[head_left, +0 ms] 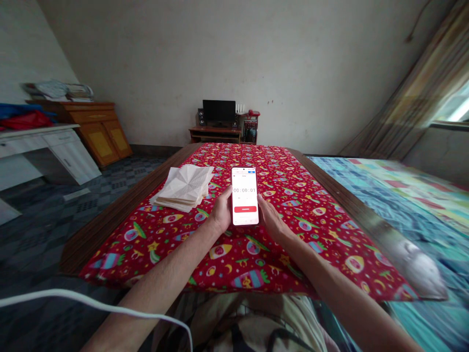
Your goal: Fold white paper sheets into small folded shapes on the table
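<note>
A smartphone (pixel 245 198) is held upright above the table, its lit screen facing me with a timer at 00:00:01 and a red button. My left hand (pixel 222 210) grips its left edge, the thumb along the side and the other fingers hidden behind it. Against the right edge rests my right hand (pixel 270 217), also closed on the phone with its fingertips partly hidden. Left of the phone lies a stack of creased white paper sheets (pixel 186 183), apart from both hands.
A red patterned cloth (pixel 256 259) covers most of the wooden table (pixel 84 234). A white cable (pixel 110 307) crosses the lower left, near my left forearm. The bed (pixel 403 220) stands to the right, a white desk (pixel 69 151) to the left, and a monitor (pixel 219 110) by the far wall.
</note>
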The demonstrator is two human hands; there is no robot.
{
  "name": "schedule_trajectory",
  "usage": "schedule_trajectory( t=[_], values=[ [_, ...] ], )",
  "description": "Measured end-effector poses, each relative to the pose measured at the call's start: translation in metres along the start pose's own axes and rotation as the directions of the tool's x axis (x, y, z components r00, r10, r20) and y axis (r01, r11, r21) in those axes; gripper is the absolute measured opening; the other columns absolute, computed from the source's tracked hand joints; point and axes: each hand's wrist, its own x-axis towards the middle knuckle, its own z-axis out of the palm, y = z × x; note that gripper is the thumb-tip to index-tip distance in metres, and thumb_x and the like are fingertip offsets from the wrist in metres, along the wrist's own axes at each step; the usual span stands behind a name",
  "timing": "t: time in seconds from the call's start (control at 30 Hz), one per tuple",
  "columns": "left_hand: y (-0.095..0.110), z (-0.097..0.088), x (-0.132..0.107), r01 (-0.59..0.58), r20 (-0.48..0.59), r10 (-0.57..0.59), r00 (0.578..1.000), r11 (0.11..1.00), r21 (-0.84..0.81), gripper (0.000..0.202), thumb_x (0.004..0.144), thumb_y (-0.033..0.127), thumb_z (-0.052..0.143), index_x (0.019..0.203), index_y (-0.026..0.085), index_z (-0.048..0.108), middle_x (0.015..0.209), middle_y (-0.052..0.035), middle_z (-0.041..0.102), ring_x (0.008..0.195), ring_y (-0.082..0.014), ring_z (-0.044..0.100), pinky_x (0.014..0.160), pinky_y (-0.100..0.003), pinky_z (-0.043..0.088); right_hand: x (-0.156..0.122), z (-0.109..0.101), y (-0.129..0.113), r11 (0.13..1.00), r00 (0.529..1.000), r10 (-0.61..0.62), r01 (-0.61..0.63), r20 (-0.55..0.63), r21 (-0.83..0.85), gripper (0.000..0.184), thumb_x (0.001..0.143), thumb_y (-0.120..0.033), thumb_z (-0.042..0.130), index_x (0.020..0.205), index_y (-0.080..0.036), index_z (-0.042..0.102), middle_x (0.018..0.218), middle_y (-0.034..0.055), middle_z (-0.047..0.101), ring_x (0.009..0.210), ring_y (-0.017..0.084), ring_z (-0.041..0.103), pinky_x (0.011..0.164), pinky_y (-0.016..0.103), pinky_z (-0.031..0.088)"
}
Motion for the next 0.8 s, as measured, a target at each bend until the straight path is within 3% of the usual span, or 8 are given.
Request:
schedule_trajectory(
  t=[0.37,0.63,0.8],
  values=[
    [0.0009,0.0011,-0.0016,0.017,-0.002,-0.017,1.0,1.0,0.005,0.041,0.094,0.033,0.041,0.117,0.007,0.062,0.093,-0.0125,0.073,0.082,-0.0249,0.07,0.089,-0.04,0.049,0.0011,-0.0003,0.0018,1.0,1.0,0.003,-0.003,-0.014,0.009,0.054,0.083,-0.067,0.045,0.105,-0.023,0.069,0.106,0.0051,0.071,0.095,0.027,0.066,0.09,0.043,0.049],
    [0.0035,0.0012,-0.0009,0.009,-0.022,-0.009,1.0,1.0,-0.005,0.039,0.093,0.031,0.042,0.115,0.005,0.063,0.091,-0.0129,0.073,0.08,-0.0251,0.07,0.089,-0.04,0.049,0.0007,-0.0011,0.0051,0.998,0.998,0.06,-0.059,-0.035,0.015,0.057,0.082,-0.069,0.045,0.103,-0.022,0.069,0.101,0.007,0.072,0.091,0.027,0.067,0.082,0.041,0.052],
    [0.0068,0.0025,-0.0023,-0.009,-0.057,0.009,0.998,1.0,-0.005,0.037,0.094,0.032,0.042,0.112,0.008,0.064,0.088,-0.0105,0.074,0.076,-0.0238,0.07,0.086,-0.04,0.051,-0.0065,0.001,-0.0038,0.982,0.992,0.123,-0.118,-0.03,0.148,0.043,0.077,-0.058,0.06,0.097,-0.021,0.069,0.096,0.0077,0.073,0.087,0.026,0.068,0.076,0.04,0.054]
  ],
)
